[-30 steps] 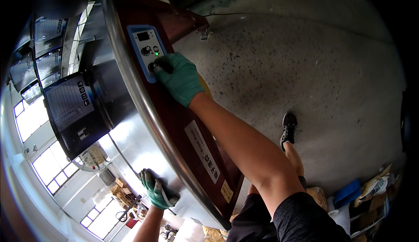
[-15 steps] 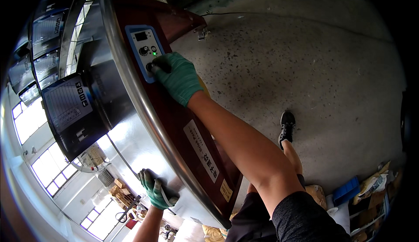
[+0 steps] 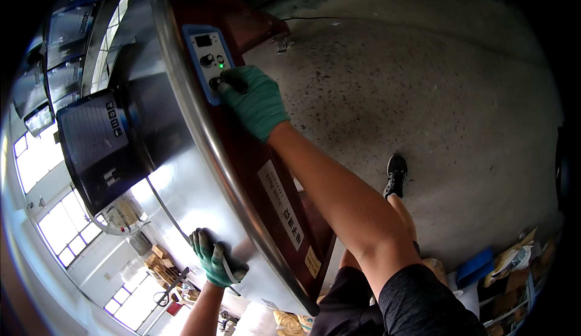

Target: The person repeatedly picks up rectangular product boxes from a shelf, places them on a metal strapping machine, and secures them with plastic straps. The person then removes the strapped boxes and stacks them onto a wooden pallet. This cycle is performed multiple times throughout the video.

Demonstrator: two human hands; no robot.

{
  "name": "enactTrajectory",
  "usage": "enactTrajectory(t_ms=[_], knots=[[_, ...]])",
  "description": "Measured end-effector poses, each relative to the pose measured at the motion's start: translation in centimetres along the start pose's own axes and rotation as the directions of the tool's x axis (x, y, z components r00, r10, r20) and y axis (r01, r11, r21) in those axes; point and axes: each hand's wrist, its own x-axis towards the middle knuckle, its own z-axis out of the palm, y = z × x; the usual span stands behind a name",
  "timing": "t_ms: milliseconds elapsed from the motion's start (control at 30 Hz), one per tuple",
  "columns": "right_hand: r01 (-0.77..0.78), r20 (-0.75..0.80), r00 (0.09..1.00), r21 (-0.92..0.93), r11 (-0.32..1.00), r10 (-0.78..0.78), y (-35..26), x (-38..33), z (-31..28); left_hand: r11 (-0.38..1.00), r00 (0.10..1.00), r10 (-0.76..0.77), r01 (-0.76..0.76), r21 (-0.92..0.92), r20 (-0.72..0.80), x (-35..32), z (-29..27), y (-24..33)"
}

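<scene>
Right hand (image 3: 254, 103) in a green knit glove, cloth w/ a matt rubbery-looking coat. Left hand (image 3: 213, 258) same glove type, darker, scuffed. Control panel (image 3: 209, 63): blue plastic frame, grey matt face, black plastic knobs. Machine top (image 3: 181, 184): polished metal, mirror-glossy, reflecting windows; rim (image 3: 200, 124) is smooth bright steel. Machine side (image 3: 254, 172): dark red-brown paint, semi-gloss, w/ white paper-like labels (image 3: 281, 206). Floor (image 3: 411, 82): grey speckled concrete, matt, rough. Sleeve (image 3: 423, 299): dark matt fabric.
</scene>
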Motion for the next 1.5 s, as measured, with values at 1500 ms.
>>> enactTrajectory(t_ms=[1500], knots=[[0.120, 0.170, 0.953, -0.972, 0.203, 0.251, -2.2, -52.5, 23.4, 0.526, 0.790, -0.315, 0.607, -0.596, 0.526, -55.1, -6.0, -29.4]])
